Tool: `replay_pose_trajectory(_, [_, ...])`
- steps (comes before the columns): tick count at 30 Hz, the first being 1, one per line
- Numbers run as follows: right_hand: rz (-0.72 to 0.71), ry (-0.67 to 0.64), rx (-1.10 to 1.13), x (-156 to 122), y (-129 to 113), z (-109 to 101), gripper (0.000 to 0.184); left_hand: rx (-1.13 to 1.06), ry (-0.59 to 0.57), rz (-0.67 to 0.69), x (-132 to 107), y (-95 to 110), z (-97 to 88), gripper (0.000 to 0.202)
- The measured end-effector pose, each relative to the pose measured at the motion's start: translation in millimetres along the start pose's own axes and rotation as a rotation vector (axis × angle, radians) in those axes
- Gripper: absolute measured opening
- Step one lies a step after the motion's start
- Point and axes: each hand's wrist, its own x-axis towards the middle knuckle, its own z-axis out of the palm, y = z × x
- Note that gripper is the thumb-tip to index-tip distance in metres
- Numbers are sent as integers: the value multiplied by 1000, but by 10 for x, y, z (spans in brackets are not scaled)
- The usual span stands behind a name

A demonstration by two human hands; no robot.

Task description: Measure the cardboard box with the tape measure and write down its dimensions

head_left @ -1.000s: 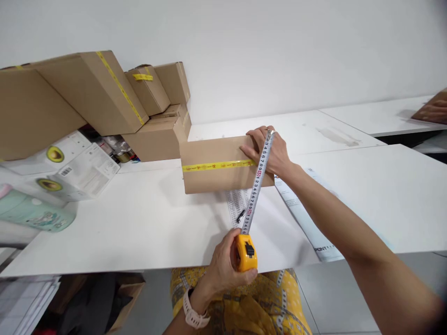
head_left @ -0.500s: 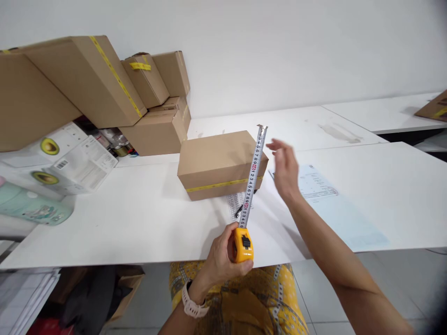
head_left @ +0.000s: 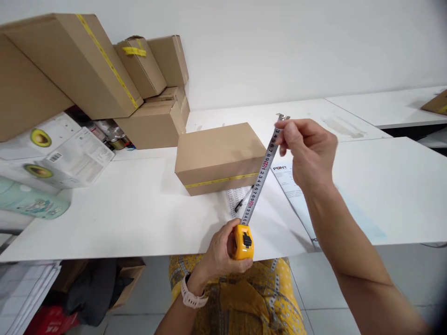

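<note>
My left hand [head_left: 225,251] is wrapped round the yellow case of a tape measure [head_left: 243,243] at the table's front edge. Its marked metal blade slants up and away to the right, past the near right side of a closed cardboard box [head_left: 220,149] banded with yellow tape. Near the hooked end of the blade, my right hand [head_left: 309,146] pinches it between thumb and fingers. Under the blade lie a pen [head_left: 239,205] and a printed sheet [head_left: 233,197], partly covered by the box. Below my right hand is a pale blue printed form [head_left: 289,186].
Several cardboard boxes [head_left: 101,60] are stacked at the back left. In front of them are a white carton with avocado pictures [head_left: 75,153] and a mint bottle [head_left: 33,197]. The white table [head_left: 139,209] meets a wall behind. Another box [head_left: 436,102] sits far right.
My right hand has closed on the blade near its hook, having been open beside it. The blade's far end has swung to the right. My left hand still holds the case.
</note>
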Motion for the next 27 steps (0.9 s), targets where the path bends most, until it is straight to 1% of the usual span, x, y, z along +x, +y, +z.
replay_pose_trajectory(2, [-41, 139, -54, -58, 48, -65, 30, 27, -11, 11, 3, -6, -10, 92])
replay_pose_trajectory(3, [-43, 170, -70, -59, 68, -105, 33, 36, -15, 17, 6, -10, -15, 93])
replay_pose_trajectory(4, [-32, 162, -82, -44, 83, -143, 37, 41, -18, 24, 8, -14, -19, 94])
replay_pose_trajectory(5, [-13, 125, -90, -18, 91, -176, 38, 42, -20, 30, 11, -18, -22, 94])
replay_pose_trajectory(7, [11, 44, -103, 43, 86, -212, 35, 38, -26, 40, 14, -24, -27, 93])
replay_pose_trajectory(9, [9, 13, -105, 88, 59, -212, 29, 35, -36, 43, 16, -31, -28, 94])
replay_pose_trajectory(13, [6, 59, -39, 119, 15, -191, 17, 34, -51, 44, 16, -58, -33, 96])
replay_pose_trajectory(16, [81, 54, -1, 141, 23, -229, 11, 20, -50, 49, 17, -82, -45, 95])
replay_pose_trajectory(18, [128, 56, 35, 152, 24, -280, 13, -4, -58, 42, 15, -84, -49, 94])
replay_pose_trajectory(20, [143, 77, 80, 123, -4, -329, 18, -52, -73, 23, 10, -73, -41, 92])
replay_pose_trajectory(23, [120, 94, 85, -78, -100, -350, 29, -181, -58, -10, 0, -51, -8, 95])
replay_pose_trajectory(25, [119, 68, 54, -331, -166, -307, 37, -260, -22, -24, -2, -53, 21, 100])
replay_pose_trajectory(27, [161, 13, 39, -644, -201, -227, 39, -302, 30, 1, 3, -76, 48, 105])
